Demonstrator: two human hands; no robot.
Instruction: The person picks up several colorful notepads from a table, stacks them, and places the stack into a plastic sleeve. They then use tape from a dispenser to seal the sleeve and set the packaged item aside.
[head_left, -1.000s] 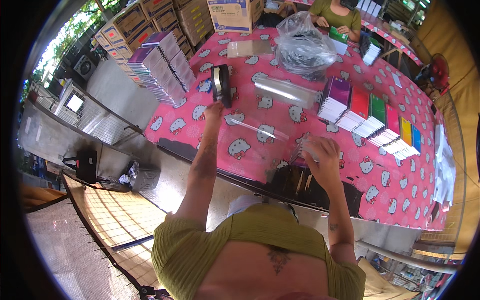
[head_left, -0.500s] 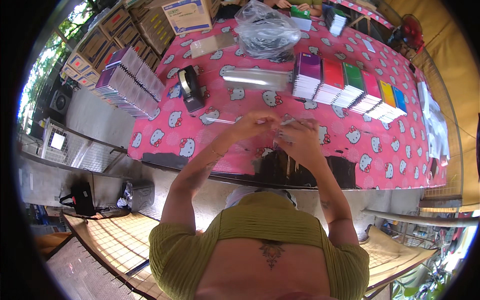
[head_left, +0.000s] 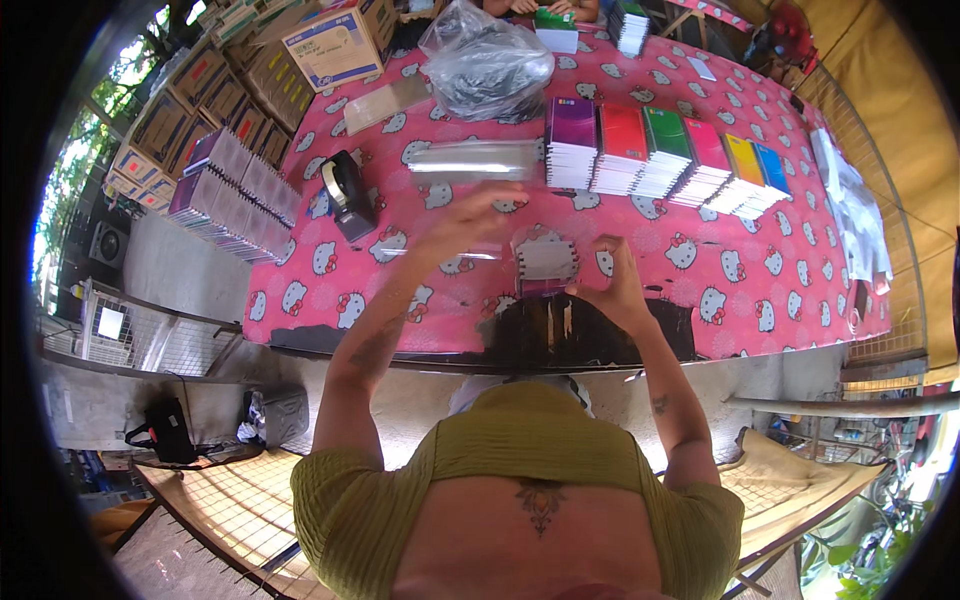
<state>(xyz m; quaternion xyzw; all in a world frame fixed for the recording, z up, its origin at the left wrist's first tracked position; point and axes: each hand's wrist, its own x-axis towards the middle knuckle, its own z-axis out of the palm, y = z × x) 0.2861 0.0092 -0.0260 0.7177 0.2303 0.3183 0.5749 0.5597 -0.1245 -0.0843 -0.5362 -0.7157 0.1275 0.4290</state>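
A small spiral notebook (head_left: 547, 260) with pale pages and a dark lower edge lies near the table's front edge, its coil on the right. My right hand (head_left: 620, 288) is just right of it, thumb and fingers apart, the thumb close to the notebook's lower right corner. My left hand (head_left: 475, 215) is raised to the upper left of the notebook, fingers stretched out toward the stack of clear plastic sheets (head_left: 470, 160). I see nothing in either hand. A clear strip (head_left: 440, 252) lies below my left hand. The black tape dispenser (head_left: 348, 195) stands farther left.
Notebook stacks in several colours (head_left: 622, 160) stand at the back right, more notebooks (head_left: 235, 195) at the left edge. A clear plastic bag (head_left: 485, 65), a cardboard box (head_left: 340, 45) and another person's hands (head_left: 540, 6) are at the far side. White sheets (head_left: 850, 200) hang at the right.
My hands have come apart: the left moved up and left, the right opened beside the notebook, which now shows on the table. The whole view has shifted slightly.
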